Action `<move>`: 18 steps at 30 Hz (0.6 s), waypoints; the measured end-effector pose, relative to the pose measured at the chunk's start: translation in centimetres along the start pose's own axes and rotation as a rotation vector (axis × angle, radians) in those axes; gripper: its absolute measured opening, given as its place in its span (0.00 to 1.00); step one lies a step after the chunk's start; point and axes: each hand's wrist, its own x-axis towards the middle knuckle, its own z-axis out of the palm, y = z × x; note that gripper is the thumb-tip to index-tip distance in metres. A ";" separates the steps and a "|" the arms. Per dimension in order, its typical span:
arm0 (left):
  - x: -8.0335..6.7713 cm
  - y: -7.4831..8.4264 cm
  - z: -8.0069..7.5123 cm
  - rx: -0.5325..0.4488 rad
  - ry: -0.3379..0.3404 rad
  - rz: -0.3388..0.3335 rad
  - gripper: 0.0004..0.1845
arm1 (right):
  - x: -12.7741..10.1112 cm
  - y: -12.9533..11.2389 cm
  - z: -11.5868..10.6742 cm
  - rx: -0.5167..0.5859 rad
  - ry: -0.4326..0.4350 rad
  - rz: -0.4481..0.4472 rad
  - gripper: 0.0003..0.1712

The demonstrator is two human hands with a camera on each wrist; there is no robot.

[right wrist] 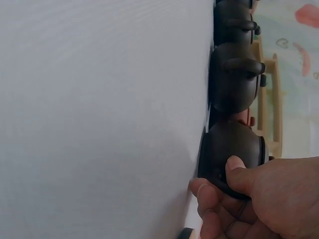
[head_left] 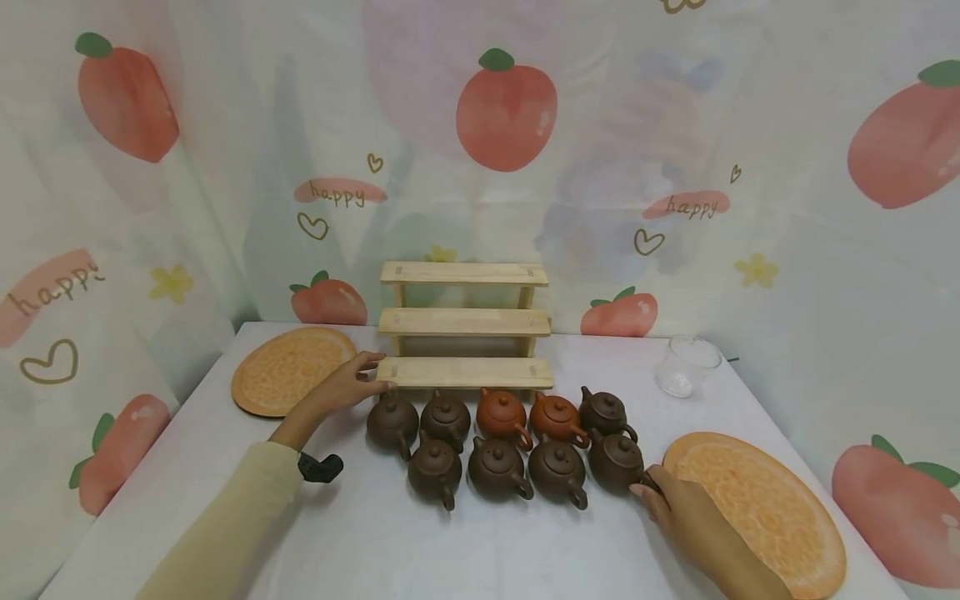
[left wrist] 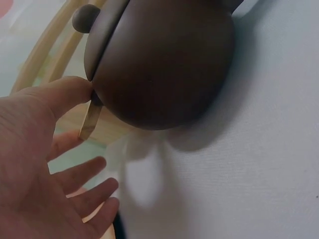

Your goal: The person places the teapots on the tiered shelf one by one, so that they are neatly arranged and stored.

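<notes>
Several small clay teapots stand in two rows on the white table [head_left: 375,542], in front of a wooden three-step shelf [head_left: 465,323]. Most are dark brown; two in the back row are reddish [head_left: 501,414]. My left hand [head_left: 367,377] lies open at the left end of the lowest step, beside the leftmost dark teapot [head_left: 392,421]. Up close, that left hand [left wrist: 50,164] has its fingers spread and its thumb tip against this teapot [left wrist: 159,64]. My right hand [head_left: 649,492] grips the rightmost front-row teapot [head_left: 617,460] at its handle. Thumb and curled fingers of the right hand [right wrist: 219,185] clasp the pot [right wrist: 230,152].
An orange-slice patterned round mat [head_left: 288,369] lies at the back left, a larger one [head_left: 757,508] at the front right by my right hand. A clear glass cup [head_left: 686,367] stands at the back right. A peach-print curtain closes off the back and sides.
</notes>
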 end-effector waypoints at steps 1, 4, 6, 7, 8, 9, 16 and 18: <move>0.0 0.0 0.0 0.005 -0.001 -0.005 0.39 | 0.0 0.0 0.0 0.004 0.008 -0.002 0.17; 0.0 0.1 -0.1 0.018 -0.006 -0.016 0.40 | -0.1 0.0 0.1 0.012 0.036 -0.010 0.17; 0.0 0.2 -0.2 0.016 -0.006 -0.027 0.40 | -0.2 0.0 0.2 0.015 0.058 -0.015 0.17; 0.0 0.2 -0.2 0.015 -0.006 -0.028 0.40 | -0.2 0.0 0.2 0.018 0.066 -0.016 0.17; 0.0 0.2 -0.2 0.013 -0.007 -0.026 0.40 | -0.3 0.0 0.3 0.018 0.075 -0.017 0.17; 0.0 0.2 -0.2 0.012 -0.006 -0.023 0.40 | -0.3 0.0 0.3 0.015 0.084 -0.021 0.18; 0.2 0.0 0.0 -0.010 -0.006 -0.011 0.40 | -0.4 -0.2 0.2 0.018 0.105 -0.013 0.19; 0.2 -0.1 0.0 -0.009 -0.006 -0.011 0.40 | -0.3 -0.4 0.1 0.021 0.095 -0.008 0.19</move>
